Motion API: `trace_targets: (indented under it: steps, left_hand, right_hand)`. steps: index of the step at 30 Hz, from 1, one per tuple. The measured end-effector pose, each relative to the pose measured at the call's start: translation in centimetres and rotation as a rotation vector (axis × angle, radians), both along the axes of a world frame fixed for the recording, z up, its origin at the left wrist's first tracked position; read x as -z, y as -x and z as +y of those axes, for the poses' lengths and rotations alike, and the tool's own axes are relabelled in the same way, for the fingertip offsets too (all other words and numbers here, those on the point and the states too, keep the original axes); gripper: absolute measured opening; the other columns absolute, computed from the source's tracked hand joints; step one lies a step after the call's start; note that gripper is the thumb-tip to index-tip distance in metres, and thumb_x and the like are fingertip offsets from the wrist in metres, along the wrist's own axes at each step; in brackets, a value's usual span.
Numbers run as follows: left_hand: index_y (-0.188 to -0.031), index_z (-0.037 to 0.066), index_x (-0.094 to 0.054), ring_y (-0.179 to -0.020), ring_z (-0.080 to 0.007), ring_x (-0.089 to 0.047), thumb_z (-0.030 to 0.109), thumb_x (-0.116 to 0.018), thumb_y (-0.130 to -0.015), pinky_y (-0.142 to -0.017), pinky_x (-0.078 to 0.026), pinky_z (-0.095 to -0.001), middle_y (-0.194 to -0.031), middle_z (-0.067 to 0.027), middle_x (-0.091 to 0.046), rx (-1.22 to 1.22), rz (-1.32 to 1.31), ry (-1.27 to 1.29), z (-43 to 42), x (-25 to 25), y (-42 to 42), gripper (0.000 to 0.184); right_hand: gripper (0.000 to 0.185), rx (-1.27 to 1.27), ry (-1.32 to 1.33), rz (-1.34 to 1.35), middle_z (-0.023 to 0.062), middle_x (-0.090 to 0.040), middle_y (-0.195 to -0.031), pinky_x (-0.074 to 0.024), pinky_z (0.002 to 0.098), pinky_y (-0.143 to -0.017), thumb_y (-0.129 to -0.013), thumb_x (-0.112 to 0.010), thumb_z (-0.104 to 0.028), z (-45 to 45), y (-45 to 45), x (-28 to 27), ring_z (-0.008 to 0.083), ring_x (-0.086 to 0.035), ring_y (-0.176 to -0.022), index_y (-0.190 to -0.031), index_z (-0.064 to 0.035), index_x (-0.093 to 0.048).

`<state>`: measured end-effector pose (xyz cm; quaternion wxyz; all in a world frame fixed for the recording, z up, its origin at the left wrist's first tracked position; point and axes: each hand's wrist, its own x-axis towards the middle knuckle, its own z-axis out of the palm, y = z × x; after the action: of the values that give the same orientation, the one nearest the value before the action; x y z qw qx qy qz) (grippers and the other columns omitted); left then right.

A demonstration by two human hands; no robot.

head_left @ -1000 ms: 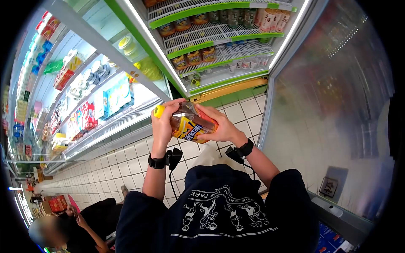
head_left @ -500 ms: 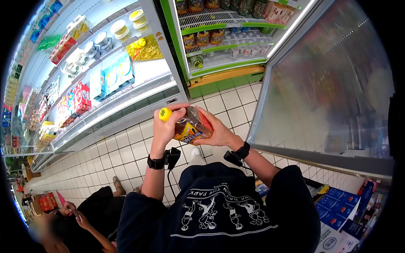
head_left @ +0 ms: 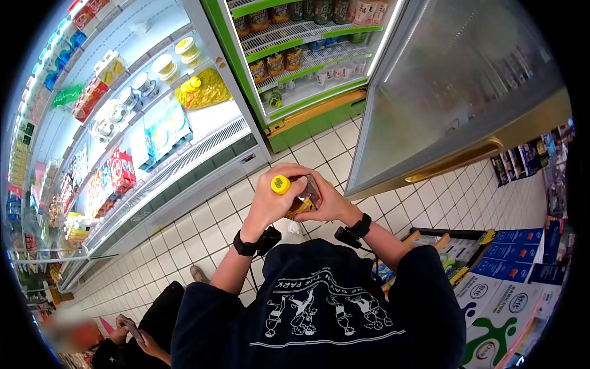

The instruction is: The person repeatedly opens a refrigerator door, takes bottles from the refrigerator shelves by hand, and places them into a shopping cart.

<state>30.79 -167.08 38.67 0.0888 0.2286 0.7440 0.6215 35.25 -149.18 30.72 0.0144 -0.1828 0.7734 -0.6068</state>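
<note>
A bottle (head_left: 304,201) with a yellow cap, a dark brownish body and a yellow-and-blue label is held in front of my chest. My left hand (head_left: 265,202) is closed around its upper part, near the cap, with the thumb lying across it. The fingers of my right hand (head_left: 332,202) wrap around the other end of the body. Much of the label and body is hidden behind both hands. Black bands with small devices circle both wrists.
Ahead stands a green-edged fridge (head_left: 319,103) with drinks on its shelves. Its glass door (head_left: 424,117) hangs open to the right. A lit chiller (head_left: 215,144) with cartons and tubs runs along the left. Stacked boxes (head_left: 510,270) sit at lower right. Another person (head_left: 163,317) holds a phone at lower left.
Both hands and the bottle have shifted right, and the cap now faces me more. The fridge door has swung partly towards closing, and its handle edge is now visible. My view has turned slightly.
</note>
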Motion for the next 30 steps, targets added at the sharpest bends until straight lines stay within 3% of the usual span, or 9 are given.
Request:
trace_targets:
  steps: [6,7,8,10,11,16,18,23,30]
  left_hand:
    - [-0.110,0.001,-0.069,-0.099,-0.0256,-0.066,0.015,-0.068,-0.085,-0.090,-0.050,-0.0344,-0.112,-0.0150,-0.067,0.100,0.047,0.112,3.1,-2.1,-0.5,0.029]
    - [-0.130,0.003,-0.058,-0.108,-0.0255,-0.063,0.031,-0.063,-0.092,-0.095,-0.047,-0.0350,-0.127,-0.0153,-0.061,0.234,0.132,0.165,3.1,-1.7,-0.1,0.048]
    - [-0.130,0.003,-0.058,-0.108,-0.0255,-0.063,0.031,-0.063,-0.092,-0.095,-0.047,-0.0350,-0.127,-0.0153,-0.061,0.241,0.135,0.174,3.5,-1.6,0.2,0.048]
    - [-0.147,0.004,-0.039,-0.119,-0.0274,-0.058,0.055,-0.051,-0.096,-0.102,-0.043,-0.0372,-0.144,-0.0152,-0.048,0.435,-0.085,-0.093,4.7,-1.3,0.5,0.073]
    - [-0.154,0.003,-0.022,-0.132,-0.0291,-0.048,0.066,-0.034,-0.098,-0.109,-0.038,-0.0393,-0.153,-0.0151,-0.035,0.529,-0.186,-0.119,5.3,-1.1,1.2,0.085]
    - [-0.155,0.001,-0.017,-0.144,-0.0293,-0.030,0.054,-0.031,-0.104,-0.112,-0.033,-0.0381,-0.156,-0.0191,-0.029,0.242,-0.089,-0.089,10.1,0.8,3.2,0.075]
    - [-0.155,-0.001,-0.013,-0.143,-0.0292,-0.032,0.047,-0.038,-0.104,-0.113,-0.032,-0.0401,-0.156,-0.0201,-0.029,0.178,-0.090,0.000,11.7,0.6,3.3,0.074]
    - [-0.138,-0.002,-0.032,-0.115,-0.0235,-0.056,0.024,-0.068,-0.094,-0.100,-0.046,-0.0381,-0.128,-0.0175,-0.054,-0.184,0.016,-0.023,13.7,1.0,4.5,0.063]
    - [-0.131,-0.002,-0.036,-0.110,-0.0234,-0.057,0.028,-0.073,-0.090,-0.094,-0.046,-0.0353,-0.120,-0.0175,-0.057,-0.493,0.194,0.135,12.3,3.1,10.6,0.063]
  right_hand:
    - [0.105,0.073,0.011,0.096,0.0190,-0.054,-0.132,-0.0466,0.0384,-0.101,-0.062,-0.093,-0.032,2.6,-1.3,0.5,0.0310,-0.059,-0.119,-0.144,-0.0037,-0.034]
    - [0.104,0.105,0.054,0.123,0.0195,-0.055,-0.130,-0.0475,0.0389,-0.100,-0.061,-0.093,-0.032,3.1,-1.7,1.0,0.0319,-0.060,-0.118,-0.143,-0.0039,-0.034]
    - [0.104,0.138,0.098,0.151,0.0200,-0.057,-0.129,-0.0484,0.0393,-0.099,-0.061,-0.093,-0.032,3.6,-2.0,1.6,0.0328,-0.061,-0.116,-0.142,-0.0042,-0.035]
    - [0.104,0.179,0.134,0.178,0.0202,-0.058,-0.127,-0.0499,0.0387,-0.098,-0.059,-0.094,-0.031,5.1,-2.8,1.2,0.0336,-0.063,-0.114,-0.141,-0.0036,-0.036]
    - [0.104,0.224,0.089,0.227,0.0198,-0.058,-0.127,-0.0499,0.0381,-0.098,-0.058,-0.095,-0.030,6.1,-3.3,0.9,0.0325,-0.063,-0.115,-0.141,-0.0032,-0.036]
    - [0.105,0.338,0.115,0.269,0.0164,-0.058,-0.127,-0.0493,0.0362,-0.099,-0.057,-0.096,-0.024,10.8,-4.7,1.5,0.0263,-0.061,-0.116,-0.140,-0.0016,-0.036]
    - [0.106,0.329,0.160,0.284,0.0154,-0.057,-0.127,-0.0488,0.0360,-0.100,-0.057,-0.097,-0.022,12.8,-5.0,1.5,0.0252,-0.061,-0.116,-0.140,-0.0013,-0.035]
    - [0.105,0.494,0.200,0.272,0.0166,-0.057,-0.127,-0.0482,0.0366,-0.101,-0.059,-0.096,-0.021,17.4,-6.3,2.4,0.0252,-0.060,-0.116,-0.141,-0.0006,-0.033]
    - [0.102,0.497,0.251,0.242,0.0173,-0.058,-0.128,-0.0484,0.0355,-0.101,-0.062,-0.094,-0.020,21.4,-6.1,2.3,0.0248,-0.060,-0.118,-0.141,0.0001,-0.032]
